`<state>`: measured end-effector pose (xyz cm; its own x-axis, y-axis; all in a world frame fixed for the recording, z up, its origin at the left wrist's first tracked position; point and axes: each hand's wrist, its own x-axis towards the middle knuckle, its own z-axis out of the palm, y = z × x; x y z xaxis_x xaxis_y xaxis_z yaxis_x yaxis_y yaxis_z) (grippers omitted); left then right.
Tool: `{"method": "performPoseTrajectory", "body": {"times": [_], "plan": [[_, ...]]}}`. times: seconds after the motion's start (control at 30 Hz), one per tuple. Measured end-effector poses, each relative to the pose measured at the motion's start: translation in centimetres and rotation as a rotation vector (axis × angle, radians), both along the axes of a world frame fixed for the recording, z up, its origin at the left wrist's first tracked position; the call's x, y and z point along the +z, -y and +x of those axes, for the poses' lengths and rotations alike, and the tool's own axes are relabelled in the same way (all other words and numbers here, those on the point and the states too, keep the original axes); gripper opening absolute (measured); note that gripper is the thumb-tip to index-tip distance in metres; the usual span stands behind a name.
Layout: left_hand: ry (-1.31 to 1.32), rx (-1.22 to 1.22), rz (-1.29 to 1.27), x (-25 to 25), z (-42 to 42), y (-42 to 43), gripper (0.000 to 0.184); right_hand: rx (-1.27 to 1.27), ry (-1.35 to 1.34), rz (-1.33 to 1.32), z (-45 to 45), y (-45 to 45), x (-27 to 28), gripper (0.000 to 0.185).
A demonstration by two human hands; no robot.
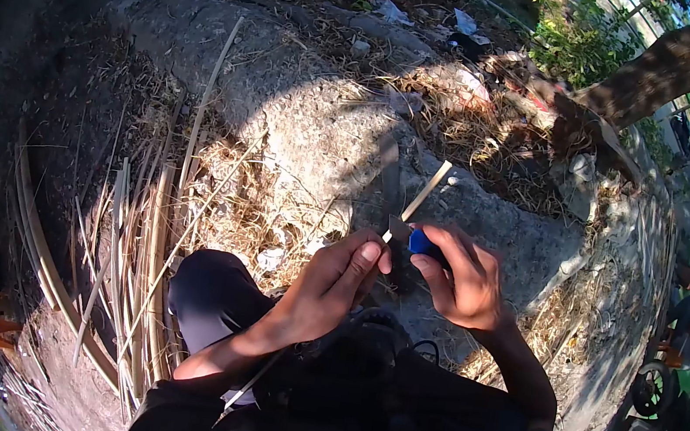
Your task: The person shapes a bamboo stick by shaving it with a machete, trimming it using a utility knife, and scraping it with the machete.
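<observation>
Strip slants forward from the hands, its long axis running up and rightward, the far end free above the rock. Left hand pinches its nearer part between thumb and fingers. Right hand grips a blue-handled knife, its blade against the strip just beyond the left fingertips.

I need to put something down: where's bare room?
Two patches look bare: sunlit stone ahead of the left hand, bordered by pale scraps; shaded stone between the right hand and dry litter. Crowded: the left side, with long strips.
</observation>
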<state>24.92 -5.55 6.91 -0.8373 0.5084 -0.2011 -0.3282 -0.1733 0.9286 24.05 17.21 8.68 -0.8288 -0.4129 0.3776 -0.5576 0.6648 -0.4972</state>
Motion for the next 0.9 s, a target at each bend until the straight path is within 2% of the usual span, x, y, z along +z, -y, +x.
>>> {"method": "performPoseTrajectory", "body": {"times": [0.3, 0.4, 0.53, 0.63, 0.7, 0.9], "plan": [[-0.162, -0.02, -0.159, -0.4, -0.3, 0.8, 0.026, 0.014, -0.031, -0.024, -0.4, 0.2, -0.9, 0.03], [-0.096, -0.055, -0.222, -0.2, -0.7, 0.8, 0.025, 0.005, -0.036, -0.024, -0.4, 0.3, -1.5, 0.03], [-0.08, -0.05, -0.184, -0.7, -0.1, 0.4, 0.024, 0.012, -0.05, -0.03, -0.2, 0.2, -1.7, 0.03], [-0.207, 0.035, -0.262, -1.2, 0.5, -0.2, 0.021, 0.01, 0.013, -0.007, -0.3, 0.3, -1.4, 0.03], [-0.338, 0.097, -0.329, -1.5, 0.5, -0.4, 0.031, 0.013, -0.011, -0.022, -0.3, 0.3, -1.5, 0.03], [-0.381, 0.137, -0.402, -1.7, 0.5, -0.7, 0.026, -0.014, -0.091, -0.058, -0.8, 0.1, -2.5, 0.029]]}}
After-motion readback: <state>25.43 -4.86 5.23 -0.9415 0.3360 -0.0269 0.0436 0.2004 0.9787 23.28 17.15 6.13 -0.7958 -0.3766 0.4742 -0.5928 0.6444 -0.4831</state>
